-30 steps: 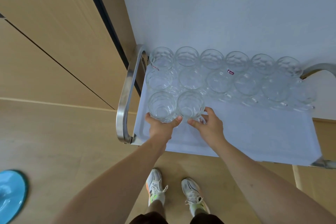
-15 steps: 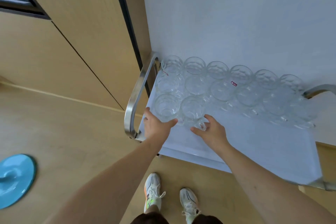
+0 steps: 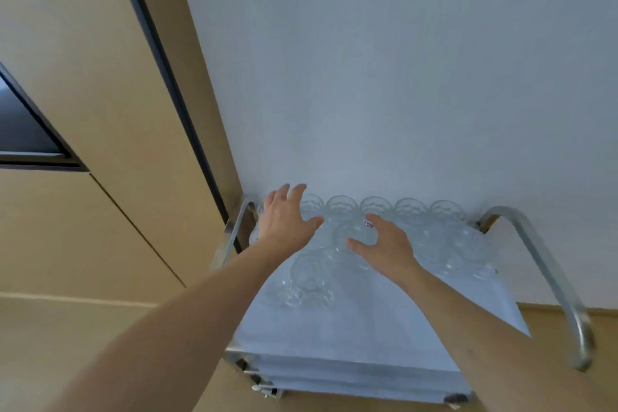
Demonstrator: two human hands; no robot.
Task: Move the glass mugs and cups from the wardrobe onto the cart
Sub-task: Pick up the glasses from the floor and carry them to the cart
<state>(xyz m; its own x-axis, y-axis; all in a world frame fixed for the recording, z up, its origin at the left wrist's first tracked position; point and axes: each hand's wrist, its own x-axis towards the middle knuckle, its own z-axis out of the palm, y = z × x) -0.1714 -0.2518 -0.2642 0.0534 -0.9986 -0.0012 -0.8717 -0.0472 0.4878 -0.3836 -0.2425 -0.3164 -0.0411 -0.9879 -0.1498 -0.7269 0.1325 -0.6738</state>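
Bearing a small unreadable red label [image 3: 369,224], glass mugs [image 3: 344,211] on cart [image 3: 368,328].

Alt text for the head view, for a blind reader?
Two bare hands, left and right, hover open above rows of clear glass mugs on a steel-railed cart with a pale blue top, standing against a white wall.

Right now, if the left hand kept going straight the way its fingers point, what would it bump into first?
Most likely the white wall behind the cart. The left hand is open above the back row of glass mugs, fingers aimed up and away, though depth is hard to judge.
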